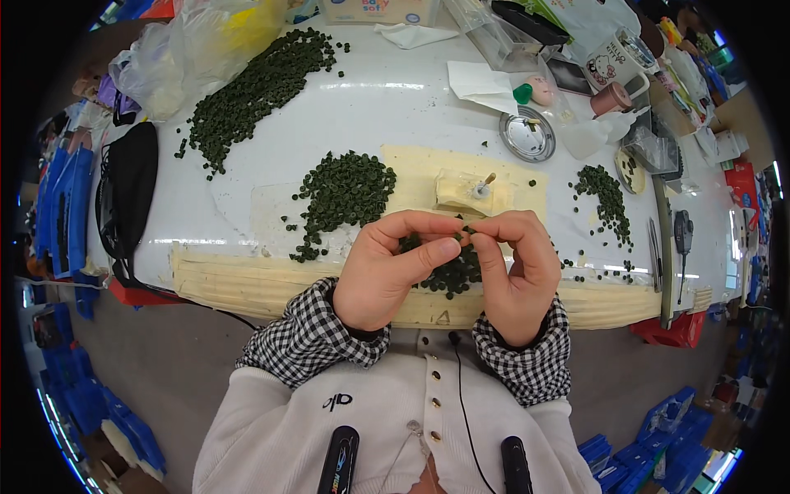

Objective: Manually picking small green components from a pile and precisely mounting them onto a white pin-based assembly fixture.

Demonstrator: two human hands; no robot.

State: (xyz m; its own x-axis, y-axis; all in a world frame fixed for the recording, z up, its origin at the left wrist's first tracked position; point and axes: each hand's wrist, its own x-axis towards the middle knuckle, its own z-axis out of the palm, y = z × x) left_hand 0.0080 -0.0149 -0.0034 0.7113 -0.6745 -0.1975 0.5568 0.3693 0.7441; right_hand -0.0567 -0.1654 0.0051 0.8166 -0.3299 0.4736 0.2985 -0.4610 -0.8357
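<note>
My left hand [377,276] and my right hand [520,267] meet over the table's front edge, thumbs and forefingers pinched. A small dark green piece shows at the right fingertips. What the left fingertips pinch is too small to make out. Below and behind the fingers lies a heap of small dark green pieces [451,276], partly hidden by my hands. Just beyond stands a cream block with a small upright peg [483,188], on a yellowish sheet [411,169]. Left of it is a larger pile of the same green pieces [346,193].
A long green pile [255,90] spreads at the back left, near clear plastic bags [185,62]. A scattered green group [605,198] lies on the right. A round metal dish [527,136], a mug [613,66] and a dark mask [130,189] also stand or lie about. Padding [239,280] lines the front edge.
</note>
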